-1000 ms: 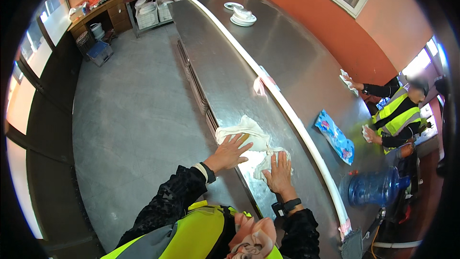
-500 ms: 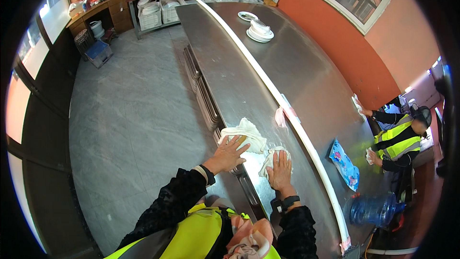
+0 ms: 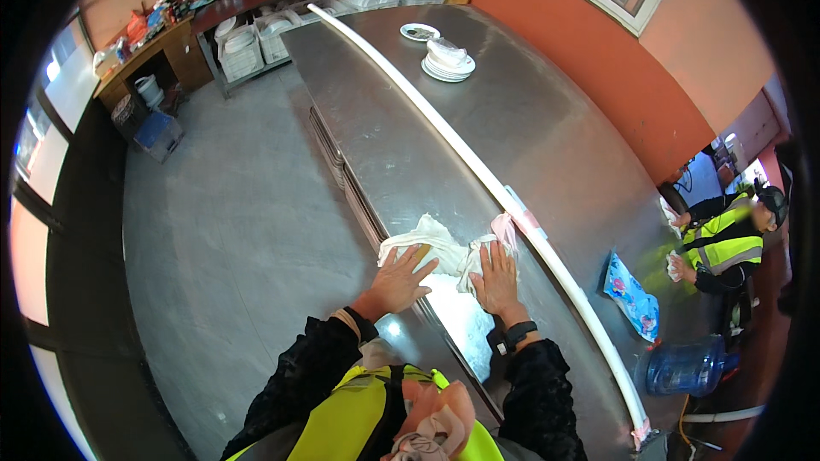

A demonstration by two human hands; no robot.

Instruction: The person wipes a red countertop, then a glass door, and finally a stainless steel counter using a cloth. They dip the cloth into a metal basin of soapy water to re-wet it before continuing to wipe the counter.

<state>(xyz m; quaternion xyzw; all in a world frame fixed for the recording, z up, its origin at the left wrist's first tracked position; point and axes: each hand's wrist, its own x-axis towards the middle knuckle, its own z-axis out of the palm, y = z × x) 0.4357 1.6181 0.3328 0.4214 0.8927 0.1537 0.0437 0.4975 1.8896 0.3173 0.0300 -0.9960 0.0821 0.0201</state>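
Note:
A white cloth (image 3: pixel 436 245) lies spread on the near edge of a long steel counter (image 3: pixel 444 145). My left hand (image 3: pixel 400 277) presses flat on the cloth's left part, fingers spread. My right hand (image 3: pixel 495 277), with a dark watch on the wrist, lies flat on the cloth's right part beside a pinkish rag (image 3: pixel 504 226). A wet streak (image 3: pixel 461 316) shines on the steel just below my hands.
A white pipe (image 3: pixel 478 171) runs the length of the counter. Stacked white plates (image 3: pixel 448 61) stand far down it. A blue patterned cloth (image 3: pixel 630 294) lies at right near another person (image 3: pixel 722 243) in a yellow vest. A blue water jug (image 3: pixel 688 367) stands low right. Shelves with dishes (image 3: pixel 256 38) line the far wall.
Both hands have slid the white cloth forward along the counter, leaving a wet streak behind. The view has tilted, so the plates and far wall sit lower in the picture.

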